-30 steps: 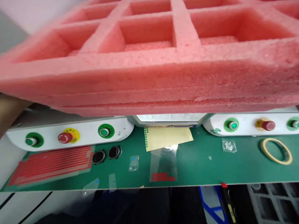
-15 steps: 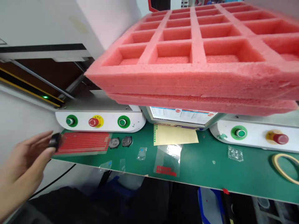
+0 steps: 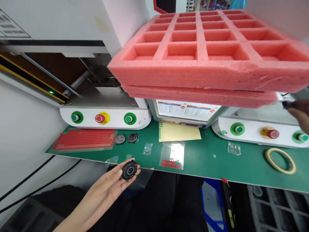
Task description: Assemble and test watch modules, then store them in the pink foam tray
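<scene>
My left hand is closed around the edge of a round black smartwatch body, held just in front of the bench edge. The watch's back, with a sensor ring at its centre, faces up at me. At the right edge of the view is my right hand, partly cut off, near the right-hand machine. A small dark shape shows at its fingertips; I cannot make out what it is. Two more round watch bodies, a greyish one and a darker one, lie on the green bench.
Pink foam trays with square pockets are stacked above a monitor. Button panels line the bench's back. Red strips, a yellow sheet, clear film and a tape roll lie on the bench.
My left hand has moved right and toward me from above the red strips, with the watch body now showing its back. My right hand has come into view at the right.
</scene>
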Tool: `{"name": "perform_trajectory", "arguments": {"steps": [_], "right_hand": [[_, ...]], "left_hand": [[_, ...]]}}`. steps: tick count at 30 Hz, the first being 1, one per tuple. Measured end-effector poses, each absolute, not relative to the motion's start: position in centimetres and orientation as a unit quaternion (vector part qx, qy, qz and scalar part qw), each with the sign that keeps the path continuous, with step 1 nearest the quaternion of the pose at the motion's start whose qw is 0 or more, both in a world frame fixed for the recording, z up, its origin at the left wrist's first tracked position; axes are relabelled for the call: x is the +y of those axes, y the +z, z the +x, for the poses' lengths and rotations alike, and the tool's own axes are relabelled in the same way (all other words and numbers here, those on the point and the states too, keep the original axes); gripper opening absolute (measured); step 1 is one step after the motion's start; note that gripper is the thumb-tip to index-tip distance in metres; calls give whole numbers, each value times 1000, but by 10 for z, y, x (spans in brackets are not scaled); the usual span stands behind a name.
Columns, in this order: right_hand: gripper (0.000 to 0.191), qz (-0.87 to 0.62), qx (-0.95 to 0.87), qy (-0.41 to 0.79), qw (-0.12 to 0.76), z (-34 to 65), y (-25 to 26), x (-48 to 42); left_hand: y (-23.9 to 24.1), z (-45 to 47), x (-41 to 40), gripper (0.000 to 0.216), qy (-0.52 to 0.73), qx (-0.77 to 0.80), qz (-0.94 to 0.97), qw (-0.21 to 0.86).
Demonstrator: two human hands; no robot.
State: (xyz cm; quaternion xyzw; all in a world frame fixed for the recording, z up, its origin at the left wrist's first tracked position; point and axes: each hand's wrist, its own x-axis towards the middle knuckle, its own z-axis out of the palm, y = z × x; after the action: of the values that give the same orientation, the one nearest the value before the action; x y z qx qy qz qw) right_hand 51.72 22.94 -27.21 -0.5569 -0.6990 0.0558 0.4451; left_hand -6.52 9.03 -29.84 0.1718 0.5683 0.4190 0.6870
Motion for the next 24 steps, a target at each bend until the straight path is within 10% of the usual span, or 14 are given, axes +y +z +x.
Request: {"name": "perform_trajectory", "arguments": {"steps": [9, 24], "right_hand": [[23, -526, -759, 160, 349, 366, -340, 130], [23, -457, -842, 127, 256, 242, -355, 166]], "left_hand": [[-354, 20, 139, 29, 198, 440, 855, 192], [-340, -115, 178, 30, 160, 573, 797, 106]]}}
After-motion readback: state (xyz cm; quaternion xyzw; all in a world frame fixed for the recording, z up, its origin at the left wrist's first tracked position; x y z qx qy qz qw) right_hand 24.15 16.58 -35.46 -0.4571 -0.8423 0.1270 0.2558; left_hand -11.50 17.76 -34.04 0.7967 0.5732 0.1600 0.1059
